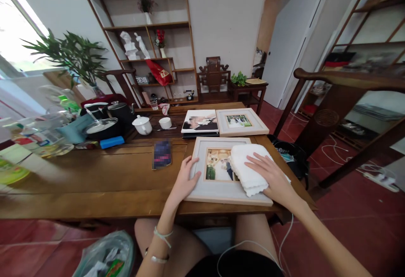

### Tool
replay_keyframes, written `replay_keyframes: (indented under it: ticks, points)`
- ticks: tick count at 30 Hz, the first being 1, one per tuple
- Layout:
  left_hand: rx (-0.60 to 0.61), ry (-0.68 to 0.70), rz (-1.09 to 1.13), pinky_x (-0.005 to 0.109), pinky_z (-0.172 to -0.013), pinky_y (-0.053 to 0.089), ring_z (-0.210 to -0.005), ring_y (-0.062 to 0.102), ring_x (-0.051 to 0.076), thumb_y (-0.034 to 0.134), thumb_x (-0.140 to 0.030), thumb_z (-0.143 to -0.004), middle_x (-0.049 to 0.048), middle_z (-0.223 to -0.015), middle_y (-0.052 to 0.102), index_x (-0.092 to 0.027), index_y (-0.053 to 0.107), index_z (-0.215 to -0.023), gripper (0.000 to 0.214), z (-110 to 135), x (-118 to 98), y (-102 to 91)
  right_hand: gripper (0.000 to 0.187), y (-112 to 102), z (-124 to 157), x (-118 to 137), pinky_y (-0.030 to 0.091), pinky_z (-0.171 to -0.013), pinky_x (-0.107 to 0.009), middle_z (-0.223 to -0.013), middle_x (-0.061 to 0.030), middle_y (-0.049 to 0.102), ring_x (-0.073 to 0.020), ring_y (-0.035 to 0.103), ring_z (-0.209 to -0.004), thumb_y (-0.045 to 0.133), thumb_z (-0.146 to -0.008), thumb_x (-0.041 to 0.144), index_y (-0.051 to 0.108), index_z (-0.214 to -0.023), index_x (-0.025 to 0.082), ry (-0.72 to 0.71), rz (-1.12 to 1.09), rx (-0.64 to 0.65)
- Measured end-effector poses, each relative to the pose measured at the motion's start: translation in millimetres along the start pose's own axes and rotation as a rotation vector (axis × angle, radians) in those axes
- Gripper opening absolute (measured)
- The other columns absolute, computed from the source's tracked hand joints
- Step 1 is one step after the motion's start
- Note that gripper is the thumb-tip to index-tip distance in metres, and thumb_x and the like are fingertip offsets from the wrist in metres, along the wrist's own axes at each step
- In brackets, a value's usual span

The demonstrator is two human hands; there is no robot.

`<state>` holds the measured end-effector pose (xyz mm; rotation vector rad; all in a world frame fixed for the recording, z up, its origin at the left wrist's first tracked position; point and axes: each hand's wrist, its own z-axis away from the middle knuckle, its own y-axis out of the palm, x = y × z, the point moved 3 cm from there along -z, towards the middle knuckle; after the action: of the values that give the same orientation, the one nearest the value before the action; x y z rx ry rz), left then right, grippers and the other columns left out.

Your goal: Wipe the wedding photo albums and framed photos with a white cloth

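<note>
A light wooden picture frame (pixel 193 187) lies flat near the table's front edge, with a wide pale mat around a small photo (pixel 217 165). My left hand (pixel 186 178) rests against its left side, fingers apart and fingertips on the border. On the frame's right part is a folded white towel (pixel 243 167) with a scalloped edge, covering the photo's right end. My right hand (pixel 268 176) holds this towel down against the frame, fingers spread across its top; the thumb is hardly visible.
Behind lie another framed photo (pixel 259 123) and a white-edged picture panel (pixel 199 114). To the left are a dark blurred packet (pixel 162 154), a blue box (pixel 112 142), a lidded white cup (pixel 142 125) and a pan (pixel 103 127). A wooden chair (pixel 329 116) stands right; a bin (pixel 126 247) sits below.
</note>
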<state>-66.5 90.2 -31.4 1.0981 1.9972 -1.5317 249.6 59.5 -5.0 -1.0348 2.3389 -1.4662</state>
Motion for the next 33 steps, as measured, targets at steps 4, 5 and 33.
replay_keyframes:
  ticks: [4, 5, 33]
  points:
    - [-0.002, 0.056, 0.036, 0.051, -0.118, 0.022, -0.146, 0.021, 0.029, 0.047, -0.01, -0.083, 0.0107, -0.156, 0.022, -0.02, 0.052, -0.131, 0.05, -8, -10, 3.2, 0.048, 6, -3, -7, 0.029, -0.109, -0.061, -0.14, -0.0102, 0.054, -0.0317, 0.039, -0.136, 0.058, -0.079, 0.021, 0.06, -0.127, 0.025, 0.003, -0.033, 0.051]
    - [-0.003, 0.081, 0.032, 0.052, -0.118, 0.02, -0.147, 0.017, 0.029, 0.046, -0.007, -0.081, 0.0101, -0.157, 0.019, -0.02, 0.052, -0.131, 0.052, -11, -14, 3.2, 0.047, 5, -4, -9, 0.029, -0.109, -0.061, -0.138, -0.0104, 0.056, -0.0316, 0.041, -0.135, 0.058, -0.079, 0.021, 0.061, -0.125, 0.025, 0.006, -0.054, 0.051]
    - [0.066, 0.166, -0.103, 0.053, -0.117, 0.023, -0.142, 0.03, 0.028, 0.046, -0.018, -0.089, 0.0159, -0.144, 0.046, -0.015, 0.052, -0.132, 0.044, -21, 2, 13.7, 0.053, 15, 6, -24, 0.033, -0.109, -0.057, -0.14, -0.008, 0.054, -0.0294, 0.04, -0.136, 0.054, -0.085, 0.021, 0.05, -0.137, 0.026, 0.03, -0.211, -0.121]
